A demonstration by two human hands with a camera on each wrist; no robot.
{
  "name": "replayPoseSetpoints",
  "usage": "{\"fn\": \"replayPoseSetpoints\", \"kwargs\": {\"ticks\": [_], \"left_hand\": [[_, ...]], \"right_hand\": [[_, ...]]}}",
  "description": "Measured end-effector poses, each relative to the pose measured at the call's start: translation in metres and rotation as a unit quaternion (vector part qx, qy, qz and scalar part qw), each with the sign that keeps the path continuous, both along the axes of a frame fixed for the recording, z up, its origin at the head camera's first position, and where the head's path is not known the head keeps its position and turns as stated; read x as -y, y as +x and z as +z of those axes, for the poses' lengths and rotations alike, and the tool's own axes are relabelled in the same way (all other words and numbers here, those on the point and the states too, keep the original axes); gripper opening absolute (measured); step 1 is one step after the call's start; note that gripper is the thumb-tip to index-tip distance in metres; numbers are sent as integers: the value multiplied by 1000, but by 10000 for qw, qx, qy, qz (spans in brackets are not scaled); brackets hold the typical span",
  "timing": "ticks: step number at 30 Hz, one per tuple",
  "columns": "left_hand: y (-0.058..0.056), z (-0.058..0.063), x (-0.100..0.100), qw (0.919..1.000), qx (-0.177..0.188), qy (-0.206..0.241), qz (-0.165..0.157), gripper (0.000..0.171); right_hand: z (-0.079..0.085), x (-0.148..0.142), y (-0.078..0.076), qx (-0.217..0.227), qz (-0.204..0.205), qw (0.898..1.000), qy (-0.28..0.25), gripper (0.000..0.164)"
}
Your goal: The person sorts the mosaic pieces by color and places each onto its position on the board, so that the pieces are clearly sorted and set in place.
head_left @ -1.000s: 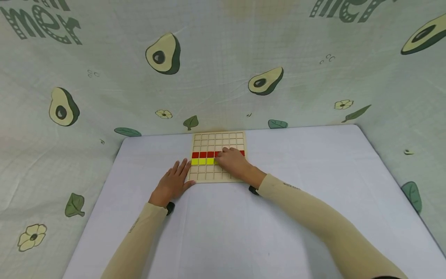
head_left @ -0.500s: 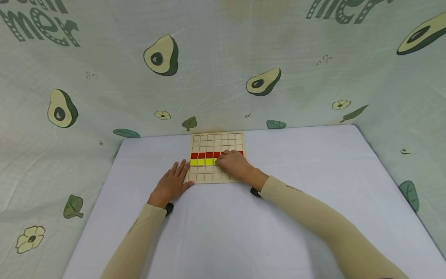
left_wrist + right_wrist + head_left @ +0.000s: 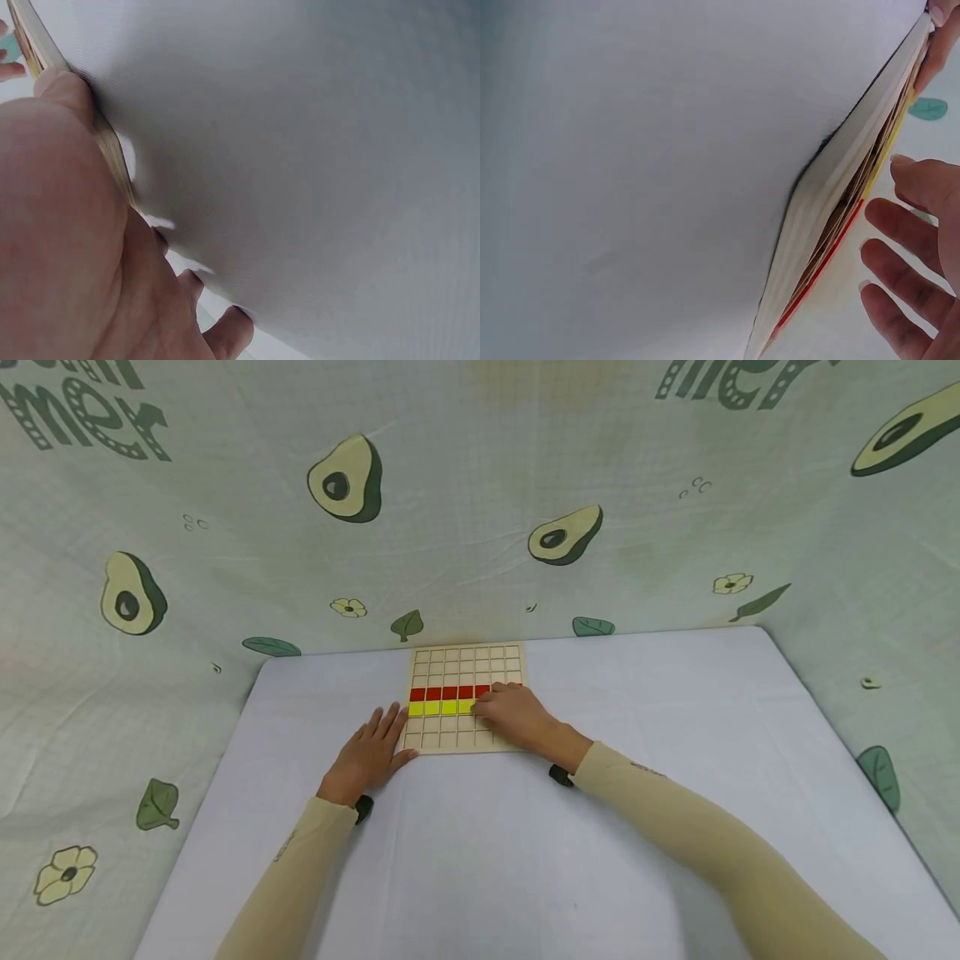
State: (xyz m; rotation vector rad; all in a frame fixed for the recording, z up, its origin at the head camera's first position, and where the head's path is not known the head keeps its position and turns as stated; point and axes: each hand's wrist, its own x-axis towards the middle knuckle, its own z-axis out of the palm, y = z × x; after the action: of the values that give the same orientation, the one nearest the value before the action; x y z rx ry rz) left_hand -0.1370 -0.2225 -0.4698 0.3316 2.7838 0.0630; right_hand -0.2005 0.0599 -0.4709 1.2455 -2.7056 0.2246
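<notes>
A wooden grid board (image 3: 450,742) lies near the table's far edge. Red squares (image 3: 450,692) run across one row, partly behind my right hand (image 3: 517,717). Directly below them, several yellow squares (image 3: 432,708) fill the left part of another row. My left hand (image 3: 367,756) lies with straight fingers against the board's left side; in the left wrist view its thumb touches the board's edge (image 3: 114,157). Over the board, my right hand has loosely bent fingers. The right wrist view shows these fingers (image 3: 896,225) and thumb just above the board (image 3: 802,225), holding nothing visible.
A white cloth covers the table (image 3: 480,860). Behind it and at both sides hangs a pale fabric (image 3: 450,485) printed with avocados, leaves and flowers. Dark wrist cameras (image 3: 364,808) sit under both wrists.
My right hand has shifted slightly right along the board, uncovering more of the yellow and red rows. My left hand stays at the board's left side.
</notes>
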Motion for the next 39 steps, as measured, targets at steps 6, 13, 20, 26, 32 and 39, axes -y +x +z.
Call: {"fn": "replayPoseSetpoints", "kwargs": {"ticks": [6, 13, 20, 26, 32, 39], "left_hand": [[-1, -3, 2, 10000, -60, 29, -63, 84], [-3, -3, 2, 10000, -78, -8, -58, 85], [-1, 3, -2, 10000, -4, 10, -3, 84], [0, 2, -1, 9999, 35, 102, 38, 84], [0, 0, 0, 9999, 44, 57, 78, 86], [1, -1, -1, 10000, 4, 3, 80, 86]], "right_hand": [[2, -14, 1, 68, -117, 9998, -111, 22], [3, -36, 1, 79, -416, 9984, -365, 26], [8, -62, 2, 204, -821, 9949, -540, 28], [10, -86, 4, 228, -1192, 9913, -510, 32], [11, -113, 6, 194, -1386, 9882, -617, 32], [11, -145, 8, 53, -1610, 9843, -720, 33]]}}
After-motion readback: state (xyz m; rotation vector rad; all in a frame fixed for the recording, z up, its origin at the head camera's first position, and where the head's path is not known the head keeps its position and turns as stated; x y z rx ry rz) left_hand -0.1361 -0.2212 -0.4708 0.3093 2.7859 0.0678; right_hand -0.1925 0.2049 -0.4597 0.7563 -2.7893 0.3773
